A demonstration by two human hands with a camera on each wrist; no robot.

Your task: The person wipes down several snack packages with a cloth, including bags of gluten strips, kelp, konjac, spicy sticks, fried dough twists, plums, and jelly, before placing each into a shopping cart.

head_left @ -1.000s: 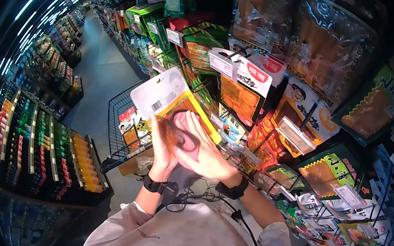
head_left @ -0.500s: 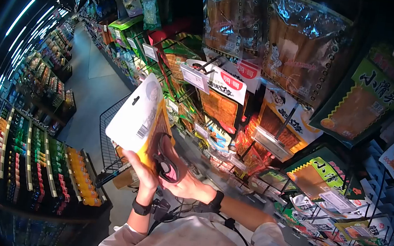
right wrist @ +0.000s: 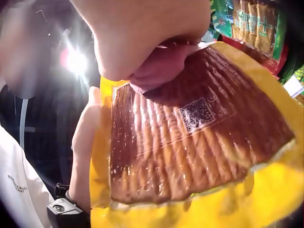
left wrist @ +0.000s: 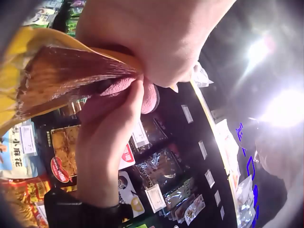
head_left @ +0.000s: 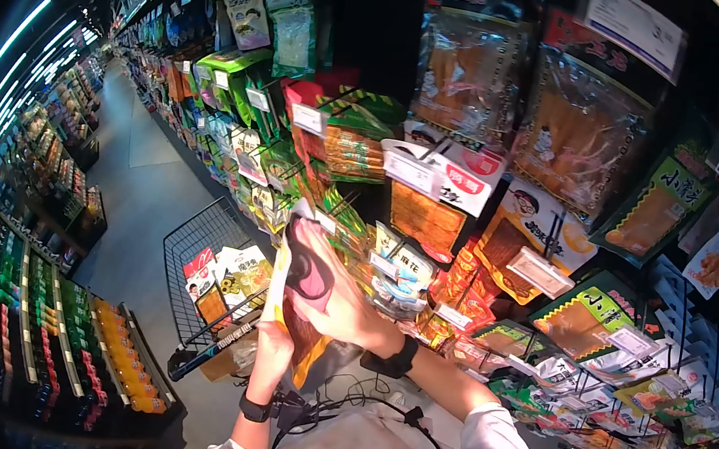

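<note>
A yellow-edged snack pack (head_left: 305, 364), held upright between both hands, is turned nearly edge-on in the head view. Its clear window shows long brown strips and a QR code (right wrist: 198, 114) in the right wrist view. My left hand (head_left: 273, 351) grips the pack's lower left edge. The right hand (head_left: 352, 313) lies across its right face, with fingers bent over the pack in the right wrist view. Around the right fingers is a pink-and-black covering (head_left: 312, 270). In the left wrist view the pack is bunched where the two hands meet.
A wire shopping cart (head_left: 186, 233) with several snack packs stands at left beyond the hands. Hanging snack packs (head_left: 434, 207) and price tags (head_left: 412, 173) fill the rack on the right. Bottle shelves (head_left: 47, 320) line the left, with an aisle floor (head_left: 132, 126) between. Cables (head_left: 345, 404) hang by the body.
The pack has turned from showing its white back to nearly edge-on. Both hands still hold it. The head view has shifted, bringing more of the cart and upper rack into sight.
</note>
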